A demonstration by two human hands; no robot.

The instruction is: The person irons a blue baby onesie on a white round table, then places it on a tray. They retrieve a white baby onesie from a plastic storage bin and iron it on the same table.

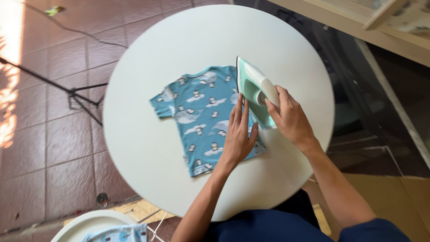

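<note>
A small blue T-shirt (197,114) printed with penguins and whales lies flat on a round white table (148,148). My left hand (238,134) presses flat on the shirt's right half, fingers together, pointing away from me. My right hand (289,117) grips the white handle of a mint-green and white iron (253,85). The iron rests on the shirt's right side, tip pointing away, just right of my left fingers.
A second white round surface (89,222) with another blue printed garment (117,234) shows at the bottom left. A black stand's legs (78,96) and a cable cross the red tiled floor on the left. Wooden furniture (358,22) and glass stand at the right.
</note>
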